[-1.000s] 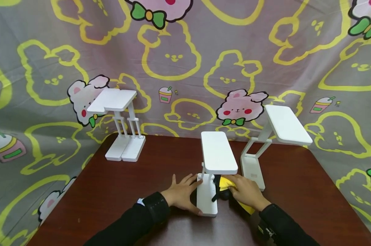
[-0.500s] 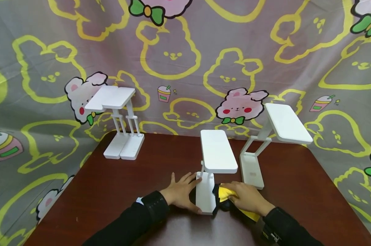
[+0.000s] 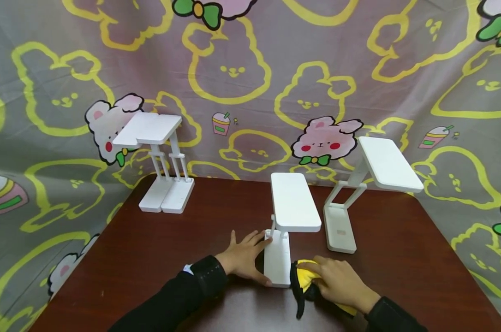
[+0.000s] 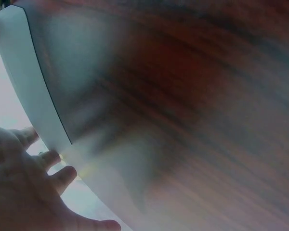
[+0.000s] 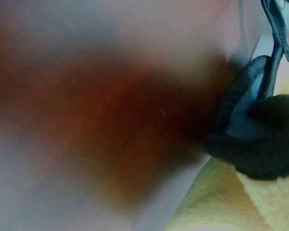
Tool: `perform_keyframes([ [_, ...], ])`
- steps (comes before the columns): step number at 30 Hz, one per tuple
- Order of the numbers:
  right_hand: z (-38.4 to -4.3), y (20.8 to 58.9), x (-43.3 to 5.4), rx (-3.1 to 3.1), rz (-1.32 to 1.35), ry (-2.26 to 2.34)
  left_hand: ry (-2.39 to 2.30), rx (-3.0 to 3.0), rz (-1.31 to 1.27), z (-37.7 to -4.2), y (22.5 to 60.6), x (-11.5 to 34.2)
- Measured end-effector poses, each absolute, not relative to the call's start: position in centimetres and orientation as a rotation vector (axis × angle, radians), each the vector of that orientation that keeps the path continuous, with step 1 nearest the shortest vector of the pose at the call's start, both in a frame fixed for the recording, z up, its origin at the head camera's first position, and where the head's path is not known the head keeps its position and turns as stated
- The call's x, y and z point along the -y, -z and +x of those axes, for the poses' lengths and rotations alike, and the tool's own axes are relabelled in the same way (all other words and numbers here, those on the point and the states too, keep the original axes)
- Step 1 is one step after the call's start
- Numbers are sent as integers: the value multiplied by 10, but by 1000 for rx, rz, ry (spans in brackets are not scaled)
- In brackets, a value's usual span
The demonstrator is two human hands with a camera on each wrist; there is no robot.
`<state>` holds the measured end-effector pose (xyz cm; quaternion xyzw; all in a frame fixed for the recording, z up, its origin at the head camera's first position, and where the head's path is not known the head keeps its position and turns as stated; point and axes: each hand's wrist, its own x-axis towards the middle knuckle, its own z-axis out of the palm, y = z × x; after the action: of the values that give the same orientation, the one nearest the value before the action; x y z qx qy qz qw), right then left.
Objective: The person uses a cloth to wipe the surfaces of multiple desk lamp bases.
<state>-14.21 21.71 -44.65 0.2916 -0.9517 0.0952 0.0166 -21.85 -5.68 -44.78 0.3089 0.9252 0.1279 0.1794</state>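
Note:
A white folding stand with a flat top plate stands at mid-table. My left hand lies at its left side with fingers spread, the index fingertip near the back of the base and the thumb at its front corner. In the left wrist view, the fingers reach the white edge. My right hand holds a bunched yellow cloth with black edging, just right of the base's front end. A black strap hangs from the cloth, which shows as yellow fleece in the right wrist view.
Two similar white stands stand side by side at the back left. Another white stand is close behind my right hand, its top plate jutting to the right. A patterned fabric backdrop hangs behind the brown table.
My right hand has drawn the yellow cloth along the right side of the base towards me, and a strip of table shows behind it. My left hand keeps its place at the stand.

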Motion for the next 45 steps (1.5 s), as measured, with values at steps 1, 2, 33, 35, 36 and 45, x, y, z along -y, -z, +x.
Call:
perform_keyframes([
  [1, -147, 448, -217, 2951, 870, -281, -360, -2617, 873, -218, 447, 56],
  [2, -152, 449, -216, 2942, 836, -267, -358, -2618, 873, -219, 447, 56],
  [33, -177, 426, -186, 2863, 788, -106, -403, -2646, 902, -219, 445, 62],
  [35, -184, 432, -179, 2876, 772, -137, -402, -2655, 902, -218, 446, 62],
  [36, -186, 435, -177, 2876, 774, -149, -400, -2660, 903, -218, 446, 62],
  [45, -153, 438, -174, 2802, 1005, -175, -361, -2665, 905, -214, 447, 61],
])
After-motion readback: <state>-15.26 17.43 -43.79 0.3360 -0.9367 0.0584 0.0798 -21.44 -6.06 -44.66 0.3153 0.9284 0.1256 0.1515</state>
